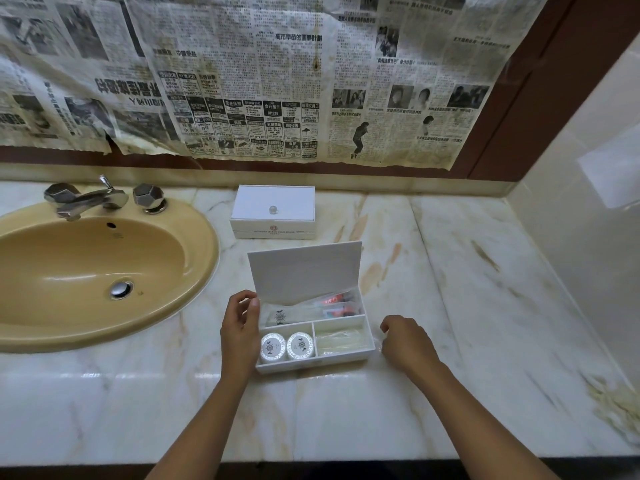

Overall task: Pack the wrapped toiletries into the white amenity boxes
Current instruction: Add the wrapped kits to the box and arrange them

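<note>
white amenity box (pixel 346 355), lid raised, on marble surface (pixel 485 306) right of sink (pixel 104 271): two round foil-wrapped soaps (pixel 287 346) front left, clear sachets (pixel 343 337) front right, wrapped tubes (pixel 332 304) behind. second box (pixel 273 211), closed, beyond. left hand (pixel 239 327) loosely curled against box side; right hand (pixel 405 344) curled just beside it, hold unclear.

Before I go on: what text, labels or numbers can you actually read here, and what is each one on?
"RM298": small ad box on the newspaper covering the wall.
Newspaper headlines and columns: Chinese print, too small or blurred to quote.
Closed box: red crest and a line of text on its front, too blurred to read.
Two round soaps in the open box: dark emblem, lettering illegible.
Sachet in the back compartment: emblem only.
</note>
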`<state>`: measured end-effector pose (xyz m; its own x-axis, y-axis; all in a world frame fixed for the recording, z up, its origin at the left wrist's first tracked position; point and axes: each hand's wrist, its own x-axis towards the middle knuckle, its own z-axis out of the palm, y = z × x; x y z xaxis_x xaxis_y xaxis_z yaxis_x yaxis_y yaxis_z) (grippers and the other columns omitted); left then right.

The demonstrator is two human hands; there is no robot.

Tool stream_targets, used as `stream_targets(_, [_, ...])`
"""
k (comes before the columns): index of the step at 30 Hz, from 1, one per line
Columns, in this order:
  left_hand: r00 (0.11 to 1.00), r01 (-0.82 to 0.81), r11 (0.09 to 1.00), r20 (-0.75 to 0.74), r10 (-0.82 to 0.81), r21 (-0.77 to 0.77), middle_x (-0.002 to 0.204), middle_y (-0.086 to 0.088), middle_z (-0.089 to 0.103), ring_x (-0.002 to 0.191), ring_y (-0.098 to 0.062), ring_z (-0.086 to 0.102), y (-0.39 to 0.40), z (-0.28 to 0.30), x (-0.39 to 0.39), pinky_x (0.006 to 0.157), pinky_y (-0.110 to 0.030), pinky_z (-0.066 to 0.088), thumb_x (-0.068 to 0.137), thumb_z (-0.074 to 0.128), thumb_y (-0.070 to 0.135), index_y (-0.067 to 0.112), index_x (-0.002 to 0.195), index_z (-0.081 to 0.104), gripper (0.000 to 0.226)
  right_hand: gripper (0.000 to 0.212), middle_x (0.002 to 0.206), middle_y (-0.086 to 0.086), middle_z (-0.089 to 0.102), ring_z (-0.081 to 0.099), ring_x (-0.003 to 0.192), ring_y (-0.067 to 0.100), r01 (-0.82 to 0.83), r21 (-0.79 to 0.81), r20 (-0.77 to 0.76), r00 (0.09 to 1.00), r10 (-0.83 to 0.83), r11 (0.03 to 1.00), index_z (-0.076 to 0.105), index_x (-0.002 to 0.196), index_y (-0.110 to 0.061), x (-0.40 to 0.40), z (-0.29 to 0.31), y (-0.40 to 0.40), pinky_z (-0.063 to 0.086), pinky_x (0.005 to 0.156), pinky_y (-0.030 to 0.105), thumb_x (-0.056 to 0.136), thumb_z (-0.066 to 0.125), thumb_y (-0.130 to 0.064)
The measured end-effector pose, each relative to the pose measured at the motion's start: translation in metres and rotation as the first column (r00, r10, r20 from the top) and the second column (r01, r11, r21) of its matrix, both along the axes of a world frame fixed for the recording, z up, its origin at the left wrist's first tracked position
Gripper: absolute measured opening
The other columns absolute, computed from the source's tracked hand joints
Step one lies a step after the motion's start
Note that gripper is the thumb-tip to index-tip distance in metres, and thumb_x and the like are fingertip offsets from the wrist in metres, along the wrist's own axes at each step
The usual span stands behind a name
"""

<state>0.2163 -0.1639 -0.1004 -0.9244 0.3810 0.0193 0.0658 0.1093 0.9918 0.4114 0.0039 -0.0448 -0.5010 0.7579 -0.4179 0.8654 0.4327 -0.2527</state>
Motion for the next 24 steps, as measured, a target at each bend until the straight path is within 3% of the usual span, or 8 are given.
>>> stream_targets(6, [1.0,0.008,1.0,-0.011,-0.008,-0.004,0.096,0.003,0.065,0.083,-0.005,0.06,0.0,0.0,-0.001,0.071,-0.009,0.044,0.099,0.053,0.017,0.028,0.096,0.058,0.012,0.03,0.107,0.007,0.067,0.063,0.092,0.027,0.084,0.137,-0.182,0.982,-0.059,0.987,0.067,0.108,-0.017,-0.008,0.023,0.012,0.05,0.074,0.029,0.088,0.047,-0.007])
stream_targets(12, [1.0,0.009,1.0,-0.002,-0.009,-0.002,0.094,0.004,0.064,0.078,0.002,0.058,0.0,0.001,0.0,0.068,-0.006,0.043,0.099,0.053,0.016,0.026,0.097,0.058,0.011,0.016,0.099,0.0,0.067,0.061,0.084,0.016,-0.077,0.205,-0.33,0.933,0.144,0.976,0.07,0.1,-0.016,-0.031,0.051,-0.001,0.048,0.073,0.023,0.09,0.058,-0.013])
stream_targets(15, [1.0,0.013,1.0,0.003,-0.013,0.0,0.093,0.004,0.064,0.077,0.0,0.058,0.0,0.001,0.0,0.068,-0.007,0.043,0.099,0.053,0.017,0.027,0.096,0.058,0.011,0.019,0.099,0.003,0.068,0.063,0.085,0.02,-0.227,0.183,-0.26,0.927,0.27,0.957,0.072,0.091,-0.016,-0.043,0.051,-0.019,0.05,0.074,0.027,0.086,0.055,-0.009])
stream_targets(18, [1.0,0.011,1.0,0.009,-0.011,0.002,0.093,0.004,0.065,0.077,-0.001,0.059,-0.001,0.002,0.001,0.068,-0.008,0.044,0.099,0.053,0.017,0.026,0.097,0.058,0.011,0.024,0.106,0.01,0.066,0.064,0.092,0.027,-0.371,0.126,-0.1,0.918,0.384,0.92,0.071,0.099,-0.01,-0.052,0.04,-0.033,0.05,0.08,0.029,0.084,0.054,-0.002])
stream_targets(24, [1.0,-0.004,1.0,0.01,0.004,-0.003,0.09,0.006,0.063,0.076,0.0,0.058,0.0,0.002,0.0,0.067,-0.008,0.043,0.098,0.054,0.017,0.029,0.094,0.058,0.013,0.026,0.118,0.016,0.06,0.06,0.107,0.029,-0.452,0.018,0.052,0.891,0.45,0.892,0.062,0.113,-0.002,-0.057,0.029,-0.042,0.047,0.088,0.03,0.088,0.053,0.0])
